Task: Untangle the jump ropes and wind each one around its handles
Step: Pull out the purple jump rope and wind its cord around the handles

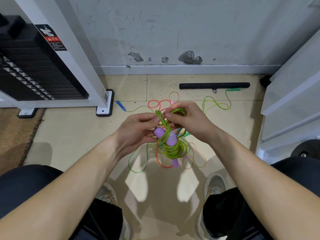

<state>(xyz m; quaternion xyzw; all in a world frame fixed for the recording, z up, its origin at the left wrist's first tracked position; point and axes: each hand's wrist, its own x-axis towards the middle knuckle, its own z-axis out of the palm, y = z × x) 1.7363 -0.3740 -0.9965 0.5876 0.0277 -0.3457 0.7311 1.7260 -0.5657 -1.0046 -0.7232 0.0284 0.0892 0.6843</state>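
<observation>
My left hand (138,129) grips the two purple handles (167,135) of a jump rope held above the floor. Its green cord (174,149) is coiled several times around the handles. My right hand (187,120) pinches a loop of that green cord just above the handles. Under my hands, a tangle of thin ropes (155,158) in green, red, orange and yellow lies on the tiles. A blue handle (120,105) lies to the left of the tangle. A green handle (233,89) lies at the far right, and a pink handle (172,102) shows behind my fingers.
A black bar (214,85) lies by the wall. A white weight-stack frame (97,90) stands at the left with its foot (105,110) on the tiles. White furniture (290,108) and a black weight plate (306,149) are at the right. My shoes (214,186) flank the floor below.
</observation>
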